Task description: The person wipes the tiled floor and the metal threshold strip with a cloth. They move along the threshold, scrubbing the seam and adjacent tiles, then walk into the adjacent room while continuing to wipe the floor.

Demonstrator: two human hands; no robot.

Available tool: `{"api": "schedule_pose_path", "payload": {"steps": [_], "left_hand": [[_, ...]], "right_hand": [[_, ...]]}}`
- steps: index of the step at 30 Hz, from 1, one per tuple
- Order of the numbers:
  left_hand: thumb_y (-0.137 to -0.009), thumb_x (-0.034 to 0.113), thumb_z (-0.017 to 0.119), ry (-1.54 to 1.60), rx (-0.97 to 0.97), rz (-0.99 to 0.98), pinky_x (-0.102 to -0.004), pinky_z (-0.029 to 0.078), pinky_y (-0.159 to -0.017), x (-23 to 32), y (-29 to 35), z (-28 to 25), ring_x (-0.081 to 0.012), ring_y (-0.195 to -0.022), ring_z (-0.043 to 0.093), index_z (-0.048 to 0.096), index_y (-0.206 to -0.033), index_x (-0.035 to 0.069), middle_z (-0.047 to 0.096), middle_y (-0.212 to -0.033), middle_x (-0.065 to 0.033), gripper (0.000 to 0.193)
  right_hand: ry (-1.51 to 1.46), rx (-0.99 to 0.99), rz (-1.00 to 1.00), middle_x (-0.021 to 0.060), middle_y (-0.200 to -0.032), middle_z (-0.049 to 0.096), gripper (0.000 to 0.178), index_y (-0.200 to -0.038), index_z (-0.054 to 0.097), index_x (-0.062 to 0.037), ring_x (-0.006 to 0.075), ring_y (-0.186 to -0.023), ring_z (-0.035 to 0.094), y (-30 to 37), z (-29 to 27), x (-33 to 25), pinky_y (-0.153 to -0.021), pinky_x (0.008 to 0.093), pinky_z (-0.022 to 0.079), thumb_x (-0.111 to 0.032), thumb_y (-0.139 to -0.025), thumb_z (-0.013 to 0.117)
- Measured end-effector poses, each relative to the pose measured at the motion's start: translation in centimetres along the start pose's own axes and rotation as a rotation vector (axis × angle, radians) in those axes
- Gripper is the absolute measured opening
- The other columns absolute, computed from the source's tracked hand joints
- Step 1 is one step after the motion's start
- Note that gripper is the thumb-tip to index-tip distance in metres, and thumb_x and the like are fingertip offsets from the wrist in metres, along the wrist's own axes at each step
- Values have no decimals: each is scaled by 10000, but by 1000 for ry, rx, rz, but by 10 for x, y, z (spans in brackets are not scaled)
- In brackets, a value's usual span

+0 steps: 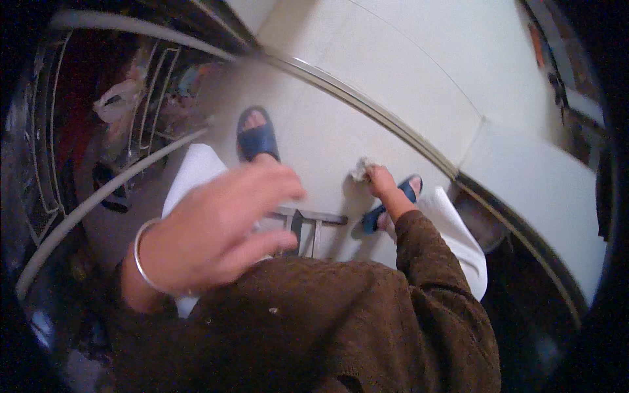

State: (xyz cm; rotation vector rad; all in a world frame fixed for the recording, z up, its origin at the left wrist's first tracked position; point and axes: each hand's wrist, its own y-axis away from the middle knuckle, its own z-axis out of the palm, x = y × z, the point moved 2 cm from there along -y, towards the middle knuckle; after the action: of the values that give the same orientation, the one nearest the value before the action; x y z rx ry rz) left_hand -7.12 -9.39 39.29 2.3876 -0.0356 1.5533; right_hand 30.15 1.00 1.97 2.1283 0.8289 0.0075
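Observation:
My left hand (226, 219), with a silver bangle (139, 257) at its wrist, is raised in front of me. It is somewhat blurred, its thumb and fingers are apart, and nothing shows in its grasp. Lower down and to the right, my right hand (381, 181) reaches toward the pale floor (314, 134). Its fingers are closed on a crumpled whitish wad (360, 170), which could be cloth or paper. I cannot tell whether the wad touches the floor.
My feet wear dark blue slippers (257, 141), one on each side. Between them shows part of a metal-framed stool (318, 219). A metal floor track (367, 101) runs diagonally beyond, near a pale panel (540, 190) at right. Curved pale rails (111, 187) and cluttered racks stand at left.

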Motion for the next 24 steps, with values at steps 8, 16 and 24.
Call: {"api": "schedule_pose_path", "payload": {"steps": [8, 16, 24], "left_hand": [[-857, 156, 640, -24, 31, -151, -268, 466, -743, 3, -41, 27, -147, -918, 550, 562, -1118, 29, 570, -1032, -60, 300], [-892, 227, 622, -36, -22, 83, -308, 502, -743, 37, -98, 104, -177, -926, 581, 571, -1100, 3, 598, -999, -98, 310], [-890, 182, 624, -227, 71, -13, -295, 480, -816, 33, -98, 116, -166, -961, 572, 564, -1104, 5, 592, -1050, -77, 285]], "right_hand": [[-319, 119, 86, 175, -908, 671, 352, -1007, 669, -83, 340, -865, 638, 60, -54, -34, -757, 399, 498, -160, -664, 645], [-810, 332, 289, 21, -864, 630, 407, -1057, 626, -44, 126, -778, 579, 195, -169, 42, -703, 277, 479, -40, -652, 662], [-877, 507, 427, 32, -958, 641, 427, -1101, 617, -24, 145, -881, 590, 210, -191, 126, -800, 285, 474, 25, -677, 610]]}}
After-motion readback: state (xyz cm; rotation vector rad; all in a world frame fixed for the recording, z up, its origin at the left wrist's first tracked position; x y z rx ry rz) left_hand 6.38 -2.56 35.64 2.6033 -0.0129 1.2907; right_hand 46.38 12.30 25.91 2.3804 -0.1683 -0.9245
